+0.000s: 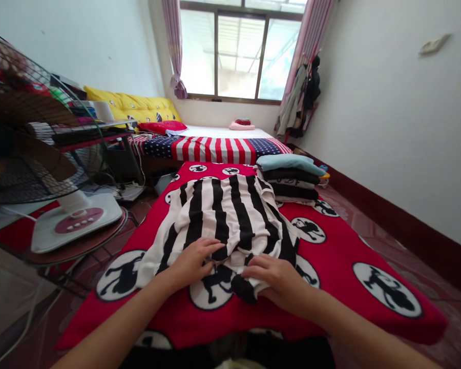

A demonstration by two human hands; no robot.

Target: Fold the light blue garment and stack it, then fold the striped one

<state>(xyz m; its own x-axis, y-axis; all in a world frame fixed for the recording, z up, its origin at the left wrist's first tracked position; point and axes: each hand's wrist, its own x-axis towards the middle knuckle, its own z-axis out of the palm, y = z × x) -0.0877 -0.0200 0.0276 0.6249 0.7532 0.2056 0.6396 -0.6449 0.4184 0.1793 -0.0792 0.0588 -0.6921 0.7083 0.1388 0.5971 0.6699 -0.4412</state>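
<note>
The black-and-white striped garment (226, 220), likely light, limp and crease-prone, lay under the left hand (194, 261) pressing flat at 9 o'clock while the right hand (278, 279) pinched its 6 o'clock hem, seemingly the best hold.

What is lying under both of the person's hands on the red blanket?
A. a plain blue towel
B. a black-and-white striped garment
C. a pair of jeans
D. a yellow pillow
B: both the left hand and the right hand rest on the black-and-white striped garment spread over the red blanket.
</note>
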